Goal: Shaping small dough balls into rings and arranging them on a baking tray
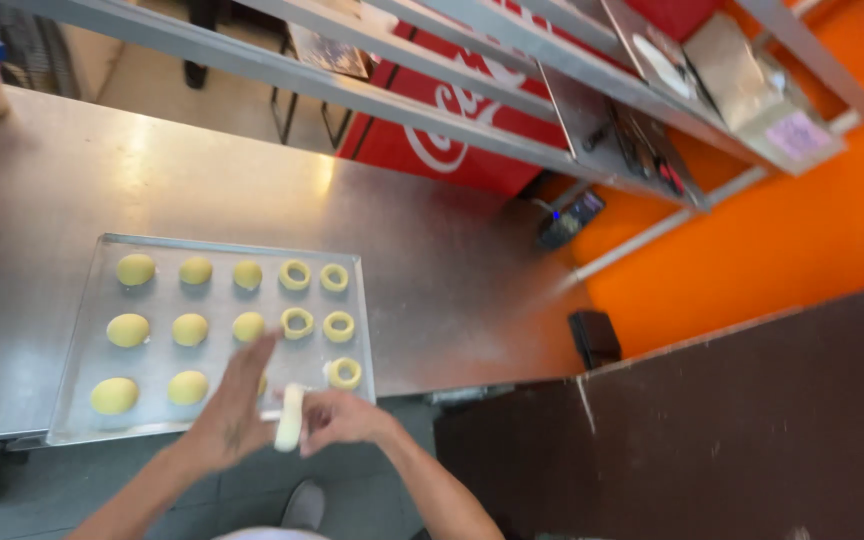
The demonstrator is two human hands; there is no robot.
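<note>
Step in hand: shaping pale yellow dough, judging by the tray, where rounds appear to be turned into rings one at a time
Right hand (337, 418): fingers curled around a pale dough piece (290, 417), gripping it at the near right corner of the tray
Left hand (235, 405): fingers stretched out flat and blurred, holding nothing, palm just beside the dough piece and over the tray's near edge
Baking tray (77, 385): flat metal sheet on a steel table (432, 270), near its front edge
Dough balls (128, 330): whole rounds fill the left columns in three rows
Dough rings (338, 326): five with open centres sit in the right columns, the nearest (344, 373) just above the right hand
Next move calls for: likely a steady grip on the soft piece and a gentle set-down in the free spot, clear of the neighbouring ring
</note>
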